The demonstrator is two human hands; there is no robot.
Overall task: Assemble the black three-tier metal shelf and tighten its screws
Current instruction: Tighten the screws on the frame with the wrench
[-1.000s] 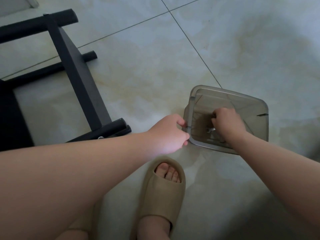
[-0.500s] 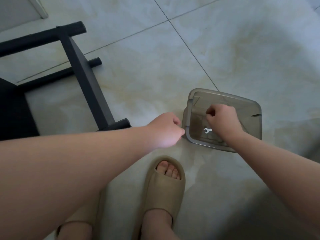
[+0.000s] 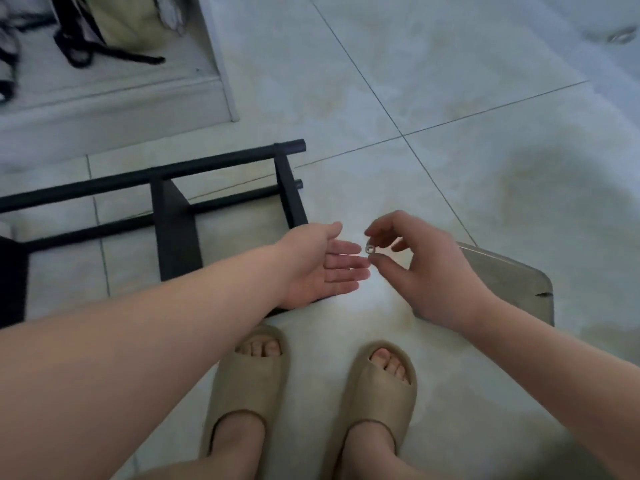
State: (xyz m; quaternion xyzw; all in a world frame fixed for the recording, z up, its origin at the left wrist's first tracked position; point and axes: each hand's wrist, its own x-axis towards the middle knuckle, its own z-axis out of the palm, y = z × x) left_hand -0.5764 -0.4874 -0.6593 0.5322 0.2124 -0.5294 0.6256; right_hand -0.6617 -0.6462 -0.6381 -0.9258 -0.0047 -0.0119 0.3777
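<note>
Fingers (image 3: 379, 261) of right hand (image 3: 440, 271) pinching metal piece (image 3: 370, 249), shelf (image 3: 173, 233) lying lengthwise left-right

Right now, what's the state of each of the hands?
Left hand: open, palm up, holding nothing.
Right hand: pinching a small metal part at its fingertips.

Two slippers (image 3: 247, 386) (image 3: 381, 393), one shelf (image 3: 176, 230) (black), one box (image 3: 512, 282).
</note>
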